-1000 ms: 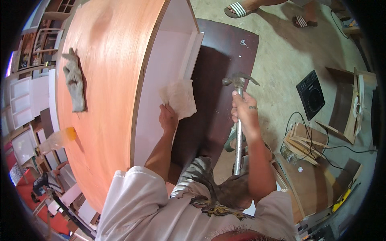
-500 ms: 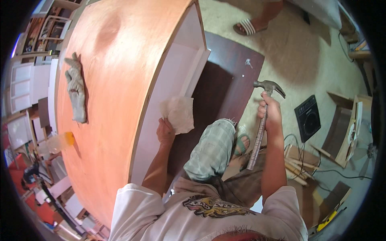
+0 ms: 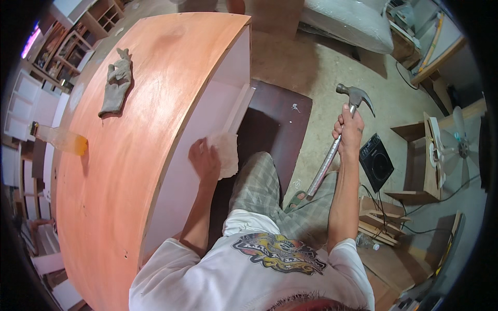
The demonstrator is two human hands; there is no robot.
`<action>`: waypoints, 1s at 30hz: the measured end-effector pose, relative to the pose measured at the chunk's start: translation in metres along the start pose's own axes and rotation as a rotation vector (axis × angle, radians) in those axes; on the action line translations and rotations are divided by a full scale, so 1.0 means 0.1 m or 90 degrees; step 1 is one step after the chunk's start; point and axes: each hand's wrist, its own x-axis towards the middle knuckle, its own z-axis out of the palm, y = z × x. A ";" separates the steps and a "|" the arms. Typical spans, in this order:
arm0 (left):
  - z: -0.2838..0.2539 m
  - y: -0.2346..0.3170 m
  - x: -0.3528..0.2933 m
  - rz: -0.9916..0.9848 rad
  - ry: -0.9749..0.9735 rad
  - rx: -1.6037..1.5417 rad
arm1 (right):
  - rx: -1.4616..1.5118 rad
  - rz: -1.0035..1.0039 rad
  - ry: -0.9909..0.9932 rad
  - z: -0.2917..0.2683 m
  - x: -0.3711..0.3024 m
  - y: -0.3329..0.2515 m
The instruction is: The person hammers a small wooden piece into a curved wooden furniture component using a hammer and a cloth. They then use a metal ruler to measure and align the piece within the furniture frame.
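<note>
In my right hand point(image 3: 348, 127) is a claw hammer point(image 3: 322, 168), gripped near its head, which points away from me while the ribbed metal handle hangs back toward my knee. My left hand point(image 3: 205, 159), slightly blurred, holds a pale, rough-edged sheet point(image 3: 226, 153) at the open side of a large wooden cabinet point(image 3: 150, 124). The sheet's material is unclear, and the hand hides part of it. A grey work glove point(image 3: 116, 85) lies on the cabinet's orange-brown surface. Near that surface's left edge is a bottle of orange liquid point(image 3: 62, 139).
A dark red board point(image 3: 288, 122) lies on the floor beyond my knees. To the right are a black cooktop-like panel point(image 3: 376, 161), an open wooden box point(image 3: 415, 155), a fan point(image 3: 461, 147), cables and wood scraps point(image 3: 376, 220). A plastic-wrapped bulky item point(image 3: 347, 23) stands far off.
My view has shifted, bringing more of the bottle and fan into sight. The sandalled foot at the far side has left view. Hammer and sheet remain in my hands.
</note>
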 end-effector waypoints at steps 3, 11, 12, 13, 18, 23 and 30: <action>0.66 0.22 0.77 0.042 -0.033 -0.040 | 0.002 -0.009 -0.040 0.18 -0.23 -0.20; 1.75 0.67 1.96 -0.027 -0.306 -0.057 | -0.135 -0.027 -0.082 0.39 -0.79 -0.72; 1.89 0.72 1.99 -0.013 -0.272 -0.056 | -0.139 -0.022 -0.078 0.34 -0.80 -0.67; 1.98 0.81 1.96 -0.065 -0.259 -0.053 | -0.142 -0.011 -0.062 0.24 -0.83 -0.60; 2.41 0.90 1.89 -0.023 -0.210 -0.044 | -0.065 0.112 0.039 -0.12 -0.66 0.00; 2.45 0.82 1.80 0.074 -0.179 0.068 | 0.004 0.180 0.023 -0.20 -0.46 0.15; 1.98 0.20 1.87 -0.071 -0.263 -0.410 | 0.000 0.180 -0.046 -0.24 -0.33 0.33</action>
